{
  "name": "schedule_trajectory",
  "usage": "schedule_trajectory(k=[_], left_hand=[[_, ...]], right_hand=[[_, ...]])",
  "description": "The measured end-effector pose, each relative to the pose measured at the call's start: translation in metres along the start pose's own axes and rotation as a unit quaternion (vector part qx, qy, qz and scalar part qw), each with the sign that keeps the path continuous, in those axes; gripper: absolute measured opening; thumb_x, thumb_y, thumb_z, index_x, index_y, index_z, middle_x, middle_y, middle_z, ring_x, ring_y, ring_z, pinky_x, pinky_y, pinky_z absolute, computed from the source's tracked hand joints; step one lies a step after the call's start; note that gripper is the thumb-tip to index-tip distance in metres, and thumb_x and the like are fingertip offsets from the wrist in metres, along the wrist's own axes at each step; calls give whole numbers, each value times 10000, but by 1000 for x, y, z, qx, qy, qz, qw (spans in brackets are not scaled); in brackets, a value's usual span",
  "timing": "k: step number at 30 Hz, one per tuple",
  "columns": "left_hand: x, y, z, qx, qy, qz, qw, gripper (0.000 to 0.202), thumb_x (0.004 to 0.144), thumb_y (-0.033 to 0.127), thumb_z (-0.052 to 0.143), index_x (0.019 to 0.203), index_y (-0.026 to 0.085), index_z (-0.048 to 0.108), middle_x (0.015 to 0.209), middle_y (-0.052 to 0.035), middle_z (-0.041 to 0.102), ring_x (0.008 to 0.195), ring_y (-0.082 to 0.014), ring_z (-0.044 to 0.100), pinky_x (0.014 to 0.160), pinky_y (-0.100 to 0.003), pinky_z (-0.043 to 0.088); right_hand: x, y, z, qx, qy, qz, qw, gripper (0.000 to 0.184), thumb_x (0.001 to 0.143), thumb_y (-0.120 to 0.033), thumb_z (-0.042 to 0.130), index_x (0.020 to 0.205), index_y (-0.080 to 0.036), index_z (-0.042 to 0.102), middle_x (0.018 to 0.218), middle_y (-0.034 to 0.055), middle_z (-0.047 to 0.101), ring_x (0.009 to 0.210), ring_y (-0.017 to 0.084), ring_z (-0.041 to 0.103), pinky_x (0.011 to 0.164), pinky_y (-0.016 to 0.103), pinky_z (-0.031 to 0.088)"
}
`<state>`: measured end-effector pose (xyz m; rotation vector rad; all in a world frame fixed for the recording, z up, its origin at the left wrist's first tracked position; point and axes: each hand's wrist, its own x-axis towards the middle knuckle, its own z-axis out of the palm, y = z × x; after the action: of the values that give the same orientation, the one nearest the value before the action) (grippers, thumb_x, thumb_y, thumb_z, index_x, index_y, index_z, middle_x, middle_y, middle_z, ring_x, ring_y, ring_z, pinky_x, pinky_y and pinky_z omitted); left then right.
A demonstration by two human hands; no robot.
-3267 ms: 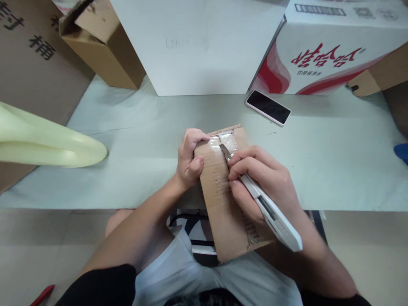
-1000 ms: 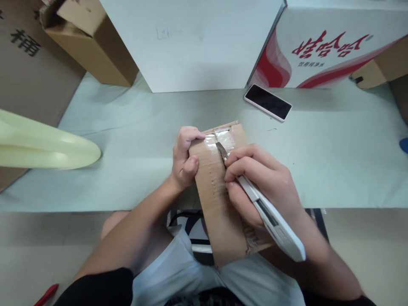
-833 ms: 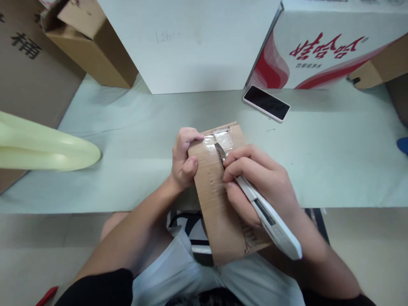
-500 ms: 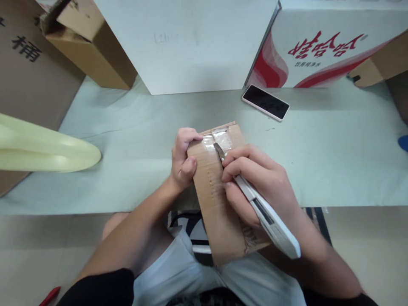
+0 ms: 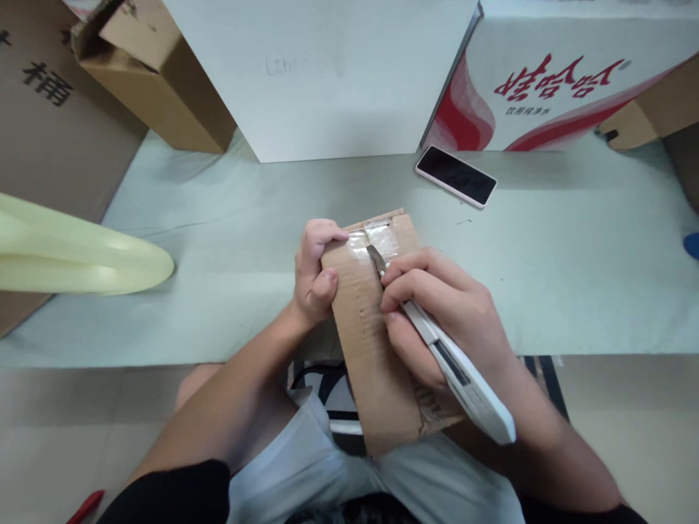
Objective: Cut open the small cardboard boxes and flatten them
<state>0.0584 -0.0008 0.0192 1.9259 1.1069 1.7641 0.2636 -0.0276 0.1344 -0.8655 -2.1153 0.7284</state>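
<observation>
A small brown cardboard box (image 5: 376, 364) is held tilted above my lap, its far end over the table edge. My left hand (image 5: 317, 269) grips the box's upper left side, thumb on the near face and fingers over the far edge. In my right hand (image 5: 437, 313) is a white utility knife (image 5: 464, 378), gripped like a pen with the fingers closed round its body. Its short metal blade rests at clear tape (image 5: 382, 236) near the box's top end. The lower right of the box is partly covered by my right hand.
On the pale green tablecloth (image 5: 262, 291) lies a phone (image 5: 457, 176). Behind stand a white box (image 5: 338, 87), a red-and-white carton (image 5: 557, 80) and a brown carton (image 5: 158, 87). A pale yellow rounded object (image 5: 87, 255) juts in from the left. A red object (image 5: 87, 506) is low at left.
</observation>
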Motion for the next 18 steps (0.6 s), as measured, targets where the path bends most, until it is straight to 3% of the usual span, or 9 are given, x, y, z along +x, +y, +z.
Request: schedule_trajectory(k=[18], left_hand=[[-3,-5,4,-43,21,10,999,411,972,609,468,1187,296,627,1015,-51,548,956,-255,557,846,-450,476]], right_hand=[[2,0,0,6,-1,-5,1000,147,844,-81,579,805,-223,575,906,5,658,776,125,636,693,274,515]])
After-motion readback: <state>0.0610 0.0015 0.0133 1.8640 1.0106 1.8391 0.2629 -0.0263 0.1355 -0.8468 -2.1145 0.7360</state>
